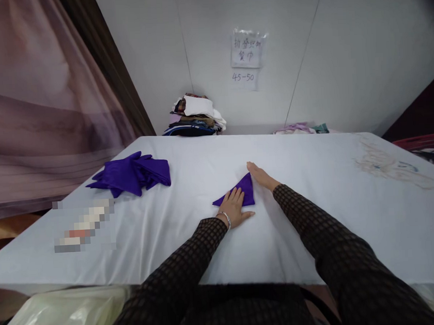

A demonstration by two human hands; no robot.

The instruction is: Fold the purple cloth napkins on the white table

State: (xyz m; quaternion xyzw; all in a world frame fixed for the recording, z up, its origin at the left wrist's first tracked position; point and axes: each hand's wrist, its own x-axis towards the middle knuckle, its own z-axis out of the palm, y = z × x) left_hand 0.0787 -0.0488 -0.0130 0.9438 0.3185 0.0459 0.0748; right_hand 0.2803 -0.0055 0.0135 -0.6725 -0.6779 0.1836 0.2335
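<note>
A small purple cloth (pixel 246 191), folded into a triangle, lies on the white-covered table (pixel 193 260) in front of me. My left hand (pixel 235 207) rests flat on its lower left part, fingers spread and thumb pointing right; a bracelet circles the wrist. At the triangle's upper right corner is my right hand (pixel 260 175), turned on its edge with the fingers extended together, beside the cloth and holding nothing visible. Further left, several more purple cloths (pixel 130 174) lie in a loose heap.
A blurred-out flat item (pixel 85 226) lies at the table's left. Folded clothes (pixel 196 116) are stacked behind the back edge, with paper signs (pixel 246 52) on the wall above. Beige embroidery (pixel 388 165) marks the right side. A curtain (pixel 46 103) hangs at left.
</note>
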